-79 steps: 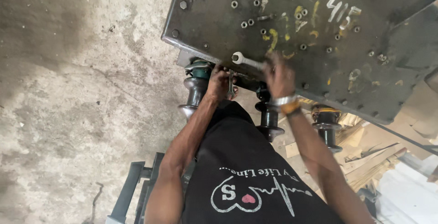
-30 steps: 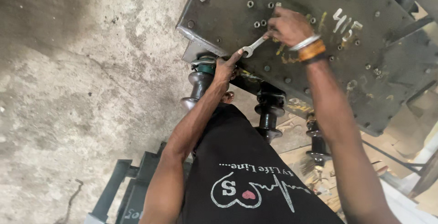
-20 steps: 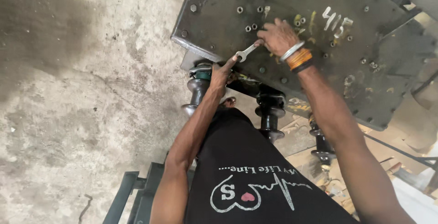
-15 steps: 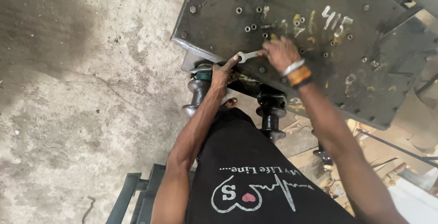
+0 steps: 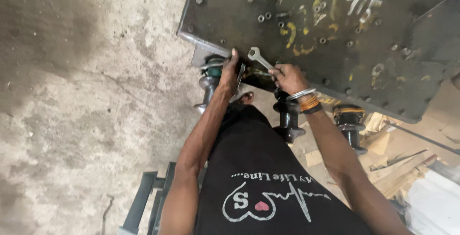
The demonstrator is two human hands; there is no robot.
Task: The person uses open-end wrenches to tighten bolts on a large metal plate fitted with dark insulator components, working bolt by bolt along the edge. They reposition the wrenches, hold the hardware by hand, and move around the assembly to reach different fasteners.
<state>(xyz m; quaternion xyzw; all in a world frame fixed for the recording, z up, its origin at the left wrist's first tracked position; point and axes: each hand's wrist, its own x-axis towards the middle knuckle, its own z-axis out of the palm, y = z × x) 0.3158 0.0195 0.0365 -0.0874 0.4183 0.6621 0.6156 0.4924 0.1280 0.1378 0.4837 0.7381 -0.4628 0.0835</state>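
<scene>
A spanner (image 5: 259, 58) is gripped in the right hand (image 5: 287, 78) at the near edge of the dark steel plate (image 5: 335, 34), its ring end raised over the plate, while the left hand (image 5: 229, 74) is pressed, fingers curled, against that edge beside a second tool; whether this tool is grasped cannot be told. A fastener at the edge is judged to be under tightening or loosening, so reseating the spanner squarely is called for. Stained concrete floor (image 5: 81, 96) lies left of the plate, ribbed insulators (image 5: 289, 117) hang below it.

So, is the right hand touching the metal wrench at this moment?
Touching. In the head view the right hand grips the lower end of the wrench, its fingers closed around the handle at the edge of the dark steel plate.
</scene>
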